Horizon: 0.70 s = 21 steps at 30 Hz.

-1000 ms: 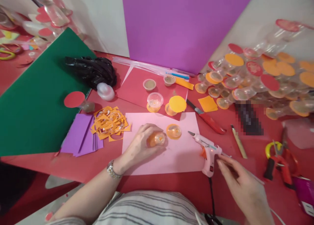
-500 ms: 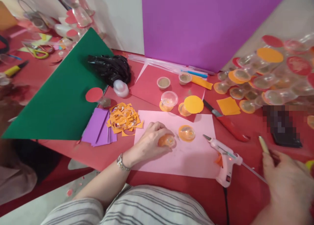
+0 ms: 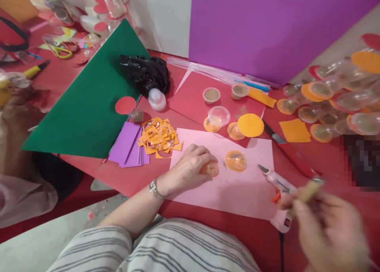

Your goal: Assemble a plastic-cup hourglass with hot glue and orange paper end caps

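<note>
My left hand [image 3: 192, 166] is closed round a small clear plastic cup [image 3: 212, 169] with orange showing through it, resting on a pink sheet [image 3: 231, 195]. Just right of it, another clear cup piece [image 3: 236, 161] sits on an orange disc. My right hand [image 3: 326, 224], blurred by motion, grips a short tan stick [image 3: 310, 189] with a shiny metal-looking end; its exact kind is unclear. This hand is over the rear of a pink-and-white glue gun [image 3: 279, 180], hiding part of its body. The gun's nozzle points toward the cups.
Behind lie several plastic cups [image 3: 211, 95], a red-handled knife [image 3: 297, 161], orange squares [image 3: 295, 130] and stacked cups [image 3: 323, 92]. Orange scraps [image 3: 160, 135], purple paper [image 3: 127, 145], a black bag [image 3: 145, 75] and a green board [image 3: 89, 102] stand leftward. Another person's arm [image 3: 20, 133] is at far left.
My right hand has moved left and up with the tan stick, from beside the phone to over the glue gun. My left hand keeps the cup. The whole view has shifted slightly.
</note>
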{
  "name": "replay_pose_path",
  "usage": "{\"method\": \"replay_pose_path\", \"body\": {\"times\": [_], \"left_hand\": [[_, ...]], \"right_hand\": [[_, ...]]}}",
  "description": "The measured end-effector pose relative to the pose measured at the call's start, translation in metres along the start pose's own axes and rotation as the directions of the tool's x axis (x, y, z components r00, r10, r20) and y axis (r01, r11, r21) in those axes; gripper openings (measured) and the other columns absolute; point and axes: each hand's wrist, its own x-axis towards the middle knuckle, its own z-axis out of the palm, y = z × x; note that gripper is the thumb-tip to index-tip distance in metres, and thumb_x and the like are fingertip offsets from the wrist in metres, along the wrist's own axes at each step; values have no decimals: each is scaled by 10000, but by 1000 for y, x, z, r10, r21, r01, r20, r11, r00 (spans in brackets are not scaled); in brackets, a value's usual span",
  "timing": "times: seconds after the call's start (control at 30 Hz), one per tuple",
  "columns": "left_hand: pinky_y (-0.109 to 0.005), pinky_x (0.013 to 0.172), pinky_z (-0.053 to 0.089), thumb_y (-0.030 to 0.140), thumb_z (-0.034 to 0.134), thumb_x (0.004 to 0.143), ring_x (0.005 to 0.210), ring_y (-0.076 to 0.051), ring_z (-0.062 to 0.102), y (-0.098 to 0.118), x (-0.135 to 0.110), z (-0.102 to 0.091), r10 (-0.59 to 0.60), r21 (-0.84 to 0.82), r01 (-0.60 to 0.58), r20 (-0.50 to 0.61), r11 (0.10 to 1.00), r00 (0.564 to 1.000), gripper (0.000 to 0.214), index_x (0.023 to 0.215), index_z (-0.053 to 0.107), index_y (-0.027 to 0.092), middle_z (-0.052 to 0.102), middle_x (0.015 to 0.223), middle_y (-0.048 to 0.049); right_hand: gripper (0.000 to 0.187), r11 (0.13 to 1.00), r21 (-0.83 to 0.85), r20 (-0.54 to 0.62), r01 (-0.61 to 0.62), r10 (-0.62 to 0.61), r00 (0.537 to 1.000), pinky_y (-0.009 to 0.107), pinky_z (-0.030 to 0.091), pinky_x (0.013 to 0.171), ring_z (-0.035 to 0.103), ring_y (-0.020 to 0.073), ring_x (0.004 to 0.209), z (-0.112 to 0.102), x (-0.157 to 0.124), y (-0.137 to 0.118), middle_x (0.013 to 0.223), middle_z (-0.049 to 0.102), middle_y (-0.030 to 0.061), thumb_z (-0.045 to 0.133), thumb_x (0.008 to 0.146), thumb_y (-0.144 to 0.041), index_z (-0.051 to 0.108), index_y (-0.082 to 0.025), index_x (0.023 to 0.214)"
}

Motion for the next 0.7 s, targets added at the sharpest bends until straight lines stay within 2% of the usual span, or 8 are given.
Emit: {"method": "replay_pose_path", "body": {"times": [0.03,0.1,0.17,0.23,0.37,0.43,0.53,0.7], "left_hand": [[-382,941,447,177,759,744,1021,-254,517,0,0,0,1,7,-1,0,1000,1000,357,1089,673,212,643,1081,-71],[-379,940,445,175,749,758,1013,-250,516,-1,0,0,10,23,-10,1,1000,1000,348,1097,673,205,643,1078,-74],[-375,940,439,169,751,761,1014,-250,514,-1,0,1,21,43,-21,1,999,1000,358,1109,672,196,644,1083,-76],[-375,936,432,177,766,756,1012,-252,513,-2,0,1,32,61,-32,10,998,999,374,1117,672,189,648,1084,-75],[-378,922,421,210,774,768,1009,-257,514,-3,0,1,43,89,-45,25,995,999,366,1119,673,188,652,1079,-72],[-372,912,421,213,766,776,1011,-256,515,-4,0,2,45,95,-47,27,994,999,361,1124,670,193,646,1091,-73],[-366,916,417,206,759,778,1006,-248,517,-6,0,3,50,96,-53,30,994,998,356,1122,665,193,643,1099,-68],[-359,925,415,223,759,789,1007,-241,512,-6,1,2,47,98,-51,35,994,998,342,1114,659,191,642,1105,-61]], "right_hand": [[199,996,89,104,-21,11,995,256,501,473,645,160,537,17,-6,-14,688,679,36,624,851,-391,566,-207,903],[261,976,207,193,-70,30,981,219,484,446,636,146,526,44,-17,-34,647,659,0,612,871,-406,534,-216,1032],[259,956,237,285,-173,102,953,196,463,429,596,120,493,62,-25,-44,626,612,-31,535,926,-412,515,-221,1100],[276,966,205,335,-158,82,939,199,470,437,554,97,466,70,-29,-45,714,637,-12,499,944,-403,521,-219,1148],[243,992,83,302,97,-118,946,219,567,612,679,123,669,68,-27,-32,1011,708,72,487,949,-338,578,-221,1141],[219,974,23,281,226,-223,933,216,583,666,720,150,780,66,-25,-27,1007,730,72,498,949,-313,596,-222,1122],[186,926,-76,225,370,-346,911,200,589,672,734,152,801,66,-24,-27,956,749,57,508,963,-313,606,-220,1091],[191,814,-196,213,546,-508,834,176,577,718,723,128,812,68,-22,-36,911,736,44,459,1004,-303,606,-211,1086]]}}
